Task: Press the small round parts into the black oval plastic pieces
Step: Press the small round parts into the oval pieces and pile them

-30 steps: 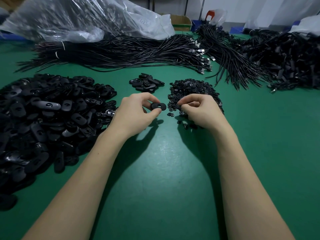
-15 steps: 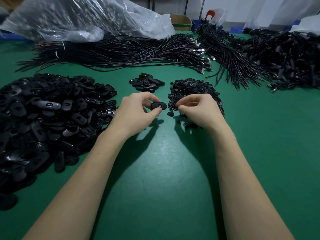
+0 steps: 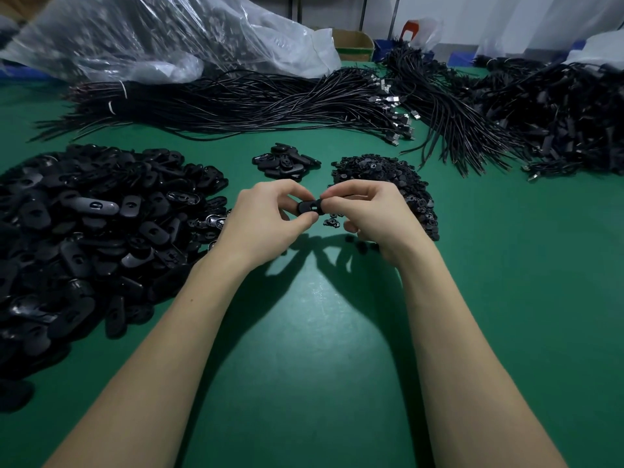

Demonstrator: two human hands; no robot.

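Green mat [image 3: 310,349] covers the whole bench, with cable bundles [image 3: 236,103] strung across the top of the frame and a big clear bag [image 3: 152,35] crumpled in the upper left. Huge heap of ovals [image 3: 84,238] sits at the left edge, a little stack of them [image 3: 287,162] just above center, and the mound of round parts [image 3: 381,177] right behind the right hand [image 3: 374,217]. Dead center, the left hand [image 3: 266,224] has one oval [image 3: 309,207] pinched between thumb and fingers, held up off the mat. The right hand's fingertips are closed tight and touching the oval's right end; presumably there's a round part in there, but it's too small and too covered to actually see. Looks like the seating step to me. If I were doing it, I'd keep the oval flat and steady with the left, line the part up square over the hole, then push straight in with the thumb, not at an angle, or it'll cock sideways and pop out. A few loose round bits [image 3: 332,222] lie on the mat right under the hands, so a dropped one would get lost quick.
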